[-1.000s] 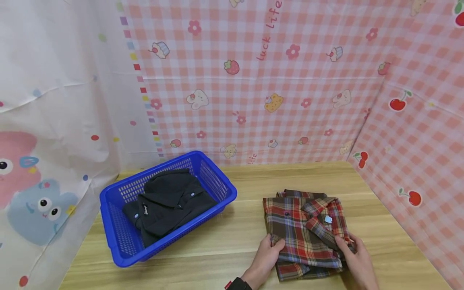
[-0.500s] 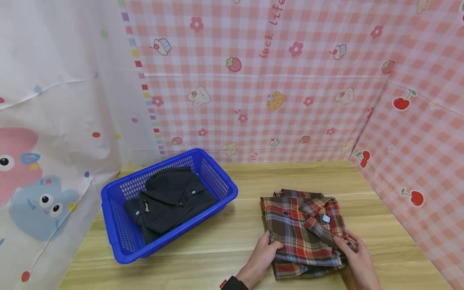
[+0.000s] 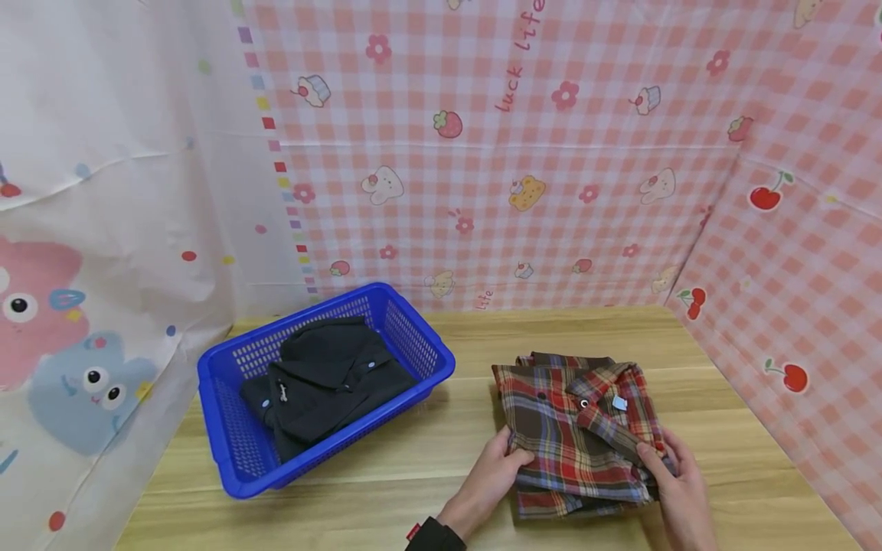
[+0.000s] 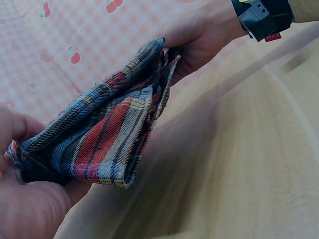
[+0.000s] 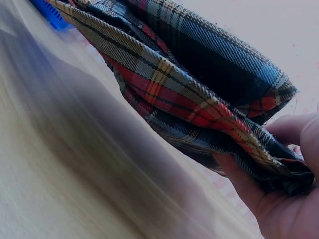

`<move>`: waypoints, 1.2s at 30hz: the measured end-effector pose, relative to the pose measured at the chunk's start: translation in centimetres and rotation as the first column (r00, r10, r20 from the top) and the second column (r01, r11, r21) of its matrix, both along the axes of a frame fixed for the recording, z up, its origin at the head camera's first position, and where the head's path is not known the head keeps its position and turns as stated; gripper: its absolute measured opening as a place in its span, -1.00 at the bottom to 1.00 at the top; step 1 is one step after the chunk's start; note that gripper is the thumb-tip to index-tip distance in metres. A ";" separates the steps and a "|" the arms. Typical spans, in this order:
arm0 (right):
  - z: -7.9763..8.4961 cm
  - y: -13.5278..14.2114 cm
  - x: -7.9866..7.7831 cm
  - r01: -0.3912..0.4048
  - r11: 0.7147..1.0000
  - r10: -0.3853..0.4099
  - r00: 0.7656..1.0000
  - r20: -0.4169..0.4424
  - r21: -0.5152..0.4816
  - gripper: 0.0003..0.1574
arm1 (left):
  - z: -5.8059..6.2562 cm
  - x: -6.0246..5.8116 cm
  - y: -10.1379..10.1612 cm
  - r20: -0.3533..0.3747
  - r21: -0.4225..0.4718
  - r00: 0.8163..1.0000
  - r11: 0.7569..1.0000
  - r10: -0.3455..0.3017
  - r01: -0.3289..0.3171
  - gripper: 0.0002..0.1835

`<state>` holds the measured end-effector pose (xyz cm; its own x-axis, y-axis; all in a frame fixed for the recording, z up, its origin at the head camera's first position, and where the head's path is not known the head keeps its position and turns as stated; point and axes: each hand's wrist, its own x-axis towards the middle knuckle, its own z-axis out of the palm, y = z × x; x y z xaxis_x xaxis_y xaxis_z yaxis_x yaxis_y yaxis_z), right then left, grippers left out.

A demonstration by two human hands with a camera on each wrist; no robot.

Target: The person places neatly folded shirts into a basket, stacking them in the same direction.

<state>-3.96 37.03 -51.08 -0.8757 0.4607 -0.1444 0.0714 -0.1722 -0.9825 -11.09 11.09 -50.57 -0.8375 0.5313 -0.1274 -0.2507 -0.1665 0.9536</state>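
Observation:
Between both hands is a folded plaid shirt [image 3: 572, 436] in red, brown, blue and yellow, its collar and a small pale tag toward the upper right. My left hand [image 3: 492, 474] grips its left edge, thumb on top and fingers underneath. On the opposite edge my right hand [image 3: 678, 482] holds the layers the same way. Seen from the left wrist, the shirt's folded layers [image 4: 107, 142] hang over the wooden surface with a shadow below. In the right wrist view the fingers [image 5: 244, 184] lie under the fabric [image 5: 164, 89], whose layers gape slightly.
A blue plastic basket [image 3: 241, 474] with perforated sides stands to the left, holding a folded black shirt [image 3: 331, 383]. The wooden table [image 3: 386, 497] backs onto a pink checked curtain [image 3: 441, 168]; a white printed sheet [image 3: 124, 199] hangs at left.
The plaid shirt has risen a little off the table, held by both hands, and shifted slightly left and away. The basket stays where it was; the head view has shifted slightly.

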 end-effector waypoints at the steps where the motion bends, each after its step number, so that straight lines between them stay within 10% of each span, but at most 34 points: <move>1: 0.1 -0.1 0.0 0.001 1.000 -0.001 1.000 -0.017 -0.006 -0.58 | 0.1 0.0 -0.2 -0.010 0.001 1.000 1.000 -0.007 0.007 -0.36; 36: 3.2 -3.4 -0.5 -0.015 0.997 0.001 0.982 -0.187 -0.069 -0.49 | 3.8 -0.1 -3.5 -0.213 -0.020 0.977 1.000 -0.015 0.011 -0.43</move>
